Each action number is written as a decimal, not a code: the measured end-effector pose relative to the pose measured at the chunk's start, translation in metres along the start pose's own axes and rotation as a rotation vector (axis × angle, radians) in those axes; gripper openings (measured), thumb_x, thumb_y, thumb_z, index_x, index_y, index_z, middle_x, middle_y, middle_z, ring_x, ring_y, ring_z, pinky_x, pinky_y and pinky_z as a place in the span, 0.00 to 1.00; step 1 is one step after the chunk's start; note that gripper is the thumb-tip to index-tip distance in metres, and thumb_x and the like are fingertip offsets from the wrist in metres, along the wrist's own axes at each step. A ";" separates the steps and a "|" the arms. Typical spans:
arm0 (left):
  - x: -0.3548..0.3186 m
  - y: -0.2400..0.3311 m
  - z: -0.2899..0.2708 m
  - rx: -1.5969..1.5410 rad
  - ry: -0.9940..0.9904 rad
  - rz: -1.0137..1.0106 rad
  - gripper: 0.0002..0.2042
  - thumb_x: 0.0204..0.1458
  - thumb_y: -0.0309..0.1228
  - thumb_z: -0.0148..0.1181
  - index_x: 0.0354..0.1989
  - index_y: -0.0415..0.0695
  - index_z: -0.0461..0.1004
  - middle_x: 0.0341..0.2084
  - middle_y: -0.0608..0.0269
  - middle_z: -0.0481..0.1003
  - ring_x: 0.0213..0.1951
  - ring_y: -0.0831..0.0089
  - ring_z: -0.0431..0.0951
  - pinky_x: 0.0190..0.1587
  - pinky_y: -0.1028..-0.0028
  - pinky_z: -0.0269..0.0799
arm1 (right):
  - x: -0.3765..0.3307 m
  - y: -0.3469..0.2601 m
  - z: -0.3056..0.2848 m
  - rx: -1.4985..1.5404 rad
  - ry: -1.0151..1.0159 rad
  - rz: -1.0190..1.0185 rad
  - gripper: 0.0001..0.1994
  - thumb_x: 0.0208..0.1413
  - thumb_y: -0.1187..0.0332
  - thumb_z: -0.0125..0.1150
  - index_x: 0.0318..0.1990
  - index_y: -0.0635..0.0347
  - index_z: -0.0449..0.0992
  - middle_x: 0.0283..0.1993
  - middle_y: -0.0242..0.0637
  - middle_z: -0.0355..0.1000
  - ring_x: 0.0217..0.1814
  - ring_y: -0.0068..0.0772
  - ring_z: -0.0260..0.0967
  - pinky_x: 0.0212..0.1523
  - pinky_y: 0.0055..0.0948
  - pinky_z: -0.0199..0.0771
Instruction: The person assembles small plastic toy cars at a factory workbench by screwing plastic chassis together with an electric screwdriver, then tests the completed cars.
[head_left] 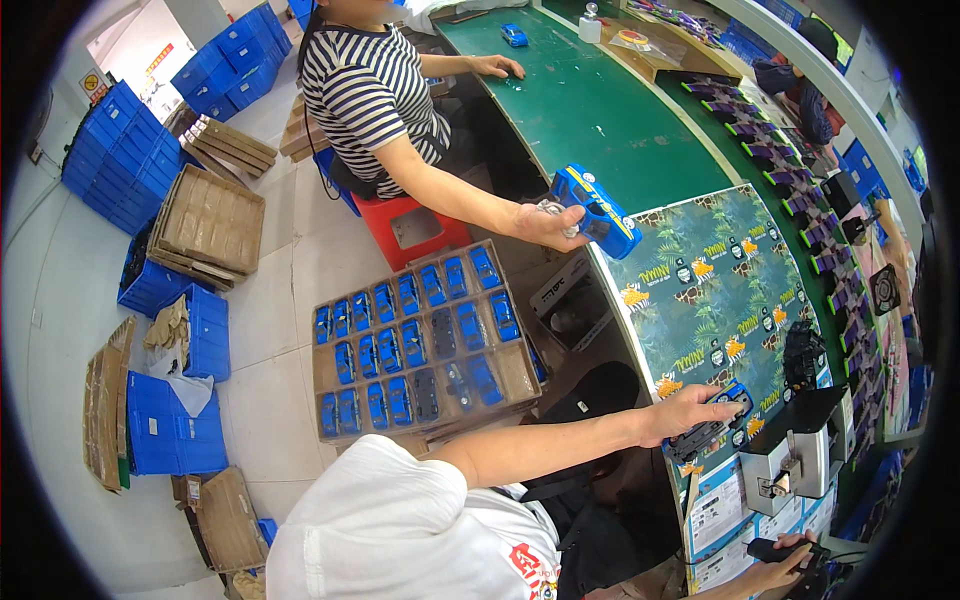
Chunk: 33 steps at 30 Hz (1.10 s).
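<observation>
My left hand (688,414) reaches over the patterned mat and grips a toy car (740,396), its dark underside partly showing. A black car chassis (698,440) lies just under the same hand; whether it is held too I cannot tell. At the lower right, my right hand (785,570) is closed around a black corded power screwdriver (766,550), partly cut off by the dark rim. Across from me, a co-worker's hand (548,226) holds a blue toy car (597,212) above the mat's edge.
A metal fixture (785,470) stands beside my hands on the patterned mat (700,270). Trays of blue toy cars (410,340) are stacked left of the bench. A conveyor with purple-and-green holders (800,205) runs along the far side. Blue crates (175,425) line the floor.
</observation>
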<state>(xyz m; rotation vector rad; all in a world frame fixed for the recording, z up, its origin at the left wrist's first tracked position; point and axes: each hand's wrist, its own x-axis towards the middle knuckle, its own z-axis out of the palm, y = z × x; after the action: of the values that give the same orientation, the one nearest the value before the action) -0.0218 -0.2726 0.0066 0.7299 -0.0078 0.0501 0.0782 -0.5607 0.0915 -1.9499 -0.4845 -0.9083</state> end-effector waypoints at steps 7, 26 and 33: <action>-0.001 0.000 0.003 0.001 0.011 0.026 0.19 0.60 0.47 0.56 0.49 0.44 0.71 0.35 0.69 0.74 0.31 0.82 0.75 0.35 0.78 0.72 | -0.003 0.019 -0.003 0.221 0.086 0.202 0.19 0.64 0.62 0.52 0.20 0.60 0.68 0.19 0.32 0.67 0.18 0.28 0.63 0.19 0.30 0.61; 0.077 0.028 0.007 1.635 0.296 0.504 0.31 0.40 0.51 0.70 0.43 0.40 0.68 0.33 0.54 0.70 0.43 0.55 0.71 0.46 0.59 0.67 | -0.007 0.106 -0.033 0.374 -0.106 0.278 0.13 0.69 0.64 0.46 0.46 0.66 0.70 0.30 0.36 0.65 0.28 0.24 0.59 0.34 0.20 0.64; 0.079 0.025 -0.009 2.158 0.078 0.524 0.39 0.28 0.57 0.73 0.44 0.40 0.72 0.37 0.58 0.71 0.47 0.62 0.70 0.49 0.60 0.65 | -0.008 0.048 -0.014 0.358 -0.051 0.087 0.14 0.61 0.64 0.57 0.27 0.64 0.70 0.25 0.34 0.69 0.20 0.28 0.63 0.22 0.32 0.63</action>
<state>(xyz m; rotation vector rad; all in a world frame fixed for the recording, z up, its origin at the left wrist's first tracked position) 0.0556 -0.2445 0.0186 2.8679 -0.0783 0.6595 0.0983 -0.5975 0.0631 -1.6560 -0.5468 -0.6657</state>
